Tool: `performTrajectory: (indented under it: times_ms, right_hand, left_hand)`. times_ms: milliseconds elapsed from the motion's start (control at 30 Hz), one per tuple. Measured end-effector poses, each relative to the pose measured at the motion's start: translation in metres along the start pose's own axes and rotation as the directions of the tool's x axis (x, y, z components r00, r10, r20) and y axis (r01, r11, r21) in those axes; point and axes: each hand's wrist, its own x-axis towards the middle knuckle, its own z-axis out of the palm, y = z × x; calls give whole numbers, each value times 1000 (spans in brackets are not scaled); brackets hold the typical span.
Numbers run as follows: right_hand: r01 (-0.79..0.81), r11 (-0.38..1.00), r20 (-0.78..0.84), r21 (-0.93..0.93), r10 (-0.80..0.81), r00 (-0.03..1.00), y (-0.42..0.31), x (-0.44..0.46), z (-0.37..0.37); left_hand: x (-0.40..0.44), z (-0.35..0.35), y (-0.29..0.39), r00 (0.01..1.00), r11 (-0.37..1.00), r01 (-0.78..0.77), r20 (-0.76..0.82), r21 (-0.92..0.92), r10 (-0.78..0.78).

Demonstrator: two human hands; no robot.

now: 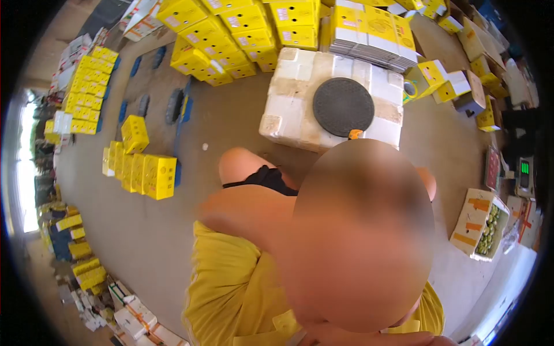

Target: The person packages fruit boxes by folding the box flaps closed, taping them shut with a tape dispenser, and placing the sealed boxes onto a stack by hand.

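My left arm (248,210) is bent across the front of my yellow shirt (222,277), its forearm close to the lens. A large smeared, skin-coloured patch hides where it ends, so the fingers of my left hand do not show. I cannot make out my right hand. Past the blur stands a white foam box (288,109) patched with brown tape. A round black disc (343,106) lies on its top, with a small orange object (355,134) at the near edge. Neither hand visibly touches these.
Yellow cartons (231,37) are stacked behind the foam box, beside flattened cardboard (372,29). More cartons (158,176) stand on the floor at left. To the right are an open box of green fruit (489,230), a green-lit display (524,167) and a tape roll (410,89).
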Motion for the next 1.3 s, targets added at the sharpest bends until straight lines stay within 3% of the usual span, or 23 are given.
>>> performTrajectory:
  times_ms: [67,200,333,367,400,467,500,633,667,733,767,800,867,933,967,1000,1033,1067,1100,1167,1233,1267,1300]
  right_hand:
    - [-8,1000,-5,-18,8,1000,-2,0,0]
    - [0,1000,9,-2,0,1000,-13,2,12]
    - [18,993,-57,-116,-24,998,-7,15,4]
    - [27,997,-8,-72,-27,1000,-7,15,2]
    - [48,996,-10,-78,-49,999,-5,19,-1]
    - [35,992,-22,-125,-38,999,-8,17,6]
    - [24,997,-3,-71,-24,1000,-7,16,8]
    - [-26,995,-11,-96,26,1000,-12,12,12]
    - [-13,979,-24,-205,8,1000,-8,17,6]
    - [-6,981,-37,-195,-1,999,1,21,-1]
    - [-32,959,-58,-283,16,998,2,22,-5]
    - [-31,964,-66,-263,14,998,5,20,-8]
    - [-14,987,-24,-161,11,1000,1,23,-2]
    - [-13,984,-49,-176,4,999,-4,19,5]
    - [-14,980,-45,-197,5,999,-1,22,1]
    - [1,986,-37,-169,-8,999,2,25,-1]
    - [16,989,-26,-144,-20,999,5,27,-4]
    - [7,982,-34,-188,-14,999,9,30,-8]
    - [1,973,-43,-233,-12,999,10,33,-12]
    - [9,982,-4,-188,-10,1000,10,36,-12]
    - [-2,978,-1,-210,2,1000,8,34,-11]
    - [-8,975,-8,-223,7,1000,9,35,-15]
    - [-10,972,-17,-236,6,1000,10,38,-18]
  left_hand:
    - [5,8,10,999,999,48,-1,-7,-48]
    - [1,21,26,998,955,57,-53,292,-43]
    - [0,48,14,986,888,2,-151,460,76]
    - [0,51,14,981,858,2,-168,514,99]
    - [-1,49,19,982,850,4,-161,527,96]
    - [-2,39,35,955,938,275,-171,212,-242]
    - [-3,34,41,950,925,296,-177,238,-259]
    - [-6,23,42,991,877,129,-78,462,-104]
    - [-5,22,35,998,867,56,-45,495,-38]
    - [-3,21,24,996,830,-88,35,551,83]
    - [-5,22,23,996,839,-89,29,536,87]
    - [-11,23,26,990,833,127,-126,539,-70]
    - [-30,18,37,844,690,525,-410,498,-347]
    - [-60,10,55,552,434,827,-659,357,-511]
    - [-116,-26,48,573,419,819,-521,392,-633]
    - [-161,-32,12,525,498,827,-679,263,-513]
    - [-181,-47,-1,398,266,917,-633,298,-664]
    - [-206,-62,-10,140,-60,941,-543,334,-828]
    - [-237,-75,-16,41,-191,856,-432,480,-901]
    - [-338,-87,-19,-62,-245,747,-303,618,-951]
    - [-425,-69,-3,-176,-437,779,-512,449,-841]
    - [-440,-77,-4,-537,-630,632,-331,451,-776]
    - [-448,-88,-8,-819,-752,436,-129,494,-560]
